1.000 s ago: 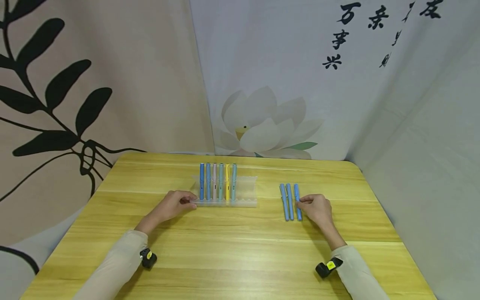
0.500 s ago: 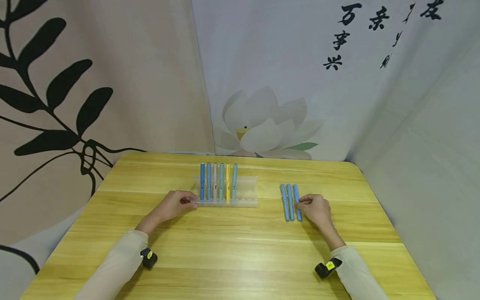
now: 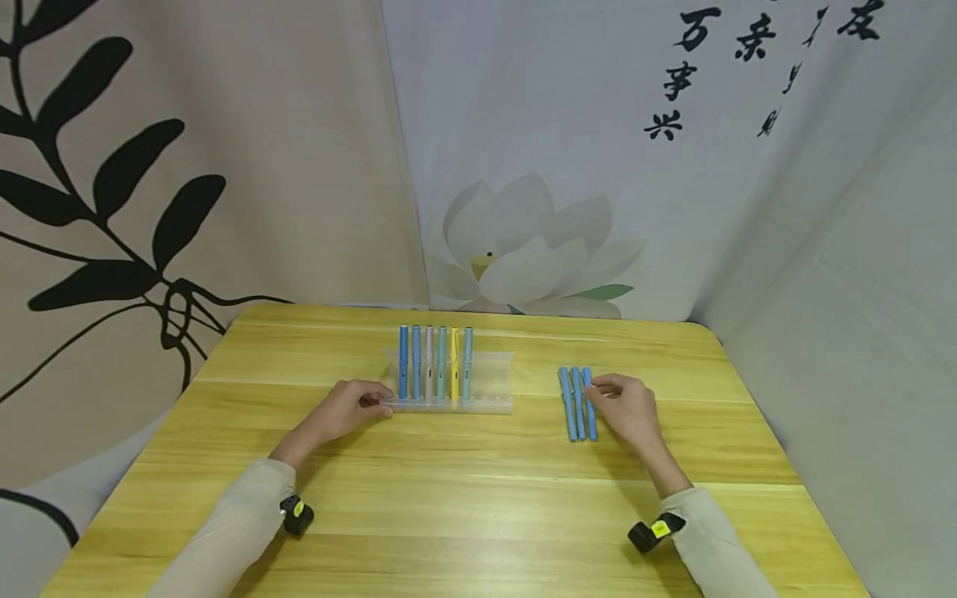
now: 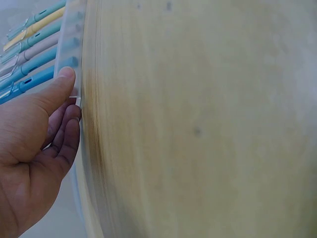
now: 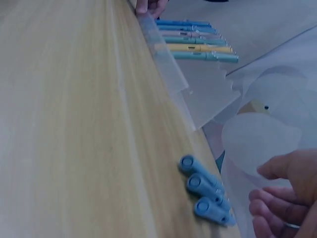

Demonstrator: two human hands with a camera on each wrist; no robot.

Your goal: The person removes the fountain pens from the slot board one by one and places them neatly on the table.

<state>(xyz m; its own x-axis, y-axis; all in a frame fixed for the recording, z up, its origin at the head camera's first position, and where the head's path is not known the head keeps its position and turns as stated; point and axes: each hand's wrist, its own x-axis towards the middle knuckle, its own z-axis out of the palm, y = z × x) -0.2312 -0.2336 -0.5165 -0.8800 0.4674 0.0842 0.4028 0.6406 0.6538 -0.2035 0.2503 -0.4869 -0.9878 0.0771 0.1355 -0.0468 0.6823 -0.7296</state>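
Observation:
My left hand (image 3: 351,407) holds the left end of a clear pen rack (image 3: 489,405); the thumb (image 4: 64,82) lies over its front lip. Several capped pens stand in the rack: two blue, a pale lilac, a yellow pen (image 3: 453,365) and two blue-green ones. To the right, three blue pens lie side by side on the table: a left pen (image 3: 566,404), a middle pen (image 3: 578,404) and a right pen (image 3: 591,419). My right hand (image 3: 628,411) is beside the right pen's upper part. In the right wrist view, its loosely bent fingers are apart from the pens.
The wooden table (image 3: 478,515) reaches back to a hanging cloth (image 3: 553,108) printed with a lotus and characters. The rack's right part holds no pens. A black wrist camera (image 3: 654,531) sits on the right sleeve, another on the left.
The right pen has moved left, close to the middle one. My right hand has shifted slightly left and up with it, then loosened from it. My left hand and the rack stay put.

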